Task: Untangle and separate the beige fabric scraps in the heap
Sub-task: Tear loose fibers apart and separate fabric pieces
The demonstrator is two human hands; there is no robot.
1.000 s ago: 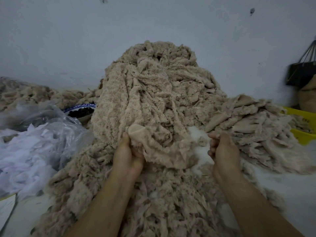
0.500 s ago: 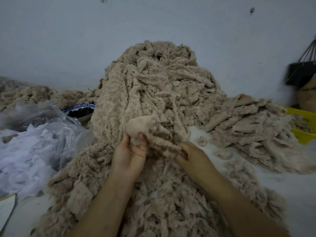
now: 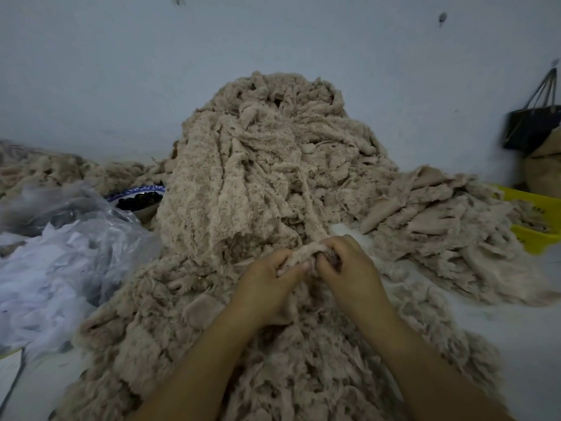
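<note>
Beige, fuzzy fabric scraps form a tall tangled heap [image 3: 258, 177] at centre. It rises against the pale blue-grey wall [image 3: 151, 71] and spreads down toward the viewer beneath both forearms.

At the foot of its steep face, the left hand [image 3: 267, 287] and right hand [image 3: 349, 268] meet. Both hold one bunched scrap [image 3: 306, 252] just above the lower spread of the heap. The fingers of the left hand are curled round the scrap's left end. The fingers of the right hand are bent over its right end, pinching it against the thumb. The two sets of fingertips lie just beside each other. A narrow strand runs upward from the bunched scrap into the heap, so it is not free of the tangle.

To the right, touching the heap's base, lies a flatter pile [image 3: 449, 226] of smoother beige pieces on a white surface [image 3: 531, 329]. Behind that pile is a yellow crate [image 3: 534, 214], with a brown sack [image 3: 546, 174] farther back. A black bag [image 3: 534, 126] hangs on the wall above the sack.

To the left, a clear plastic bag [image 3: 60, 253] holds white scraps. Between this bag and the heap stands a blue-rimmed bowl [image 3: 139, 199] with dark contents that cannot be identified. More beige scraps lie along the wall at far left.
</note>
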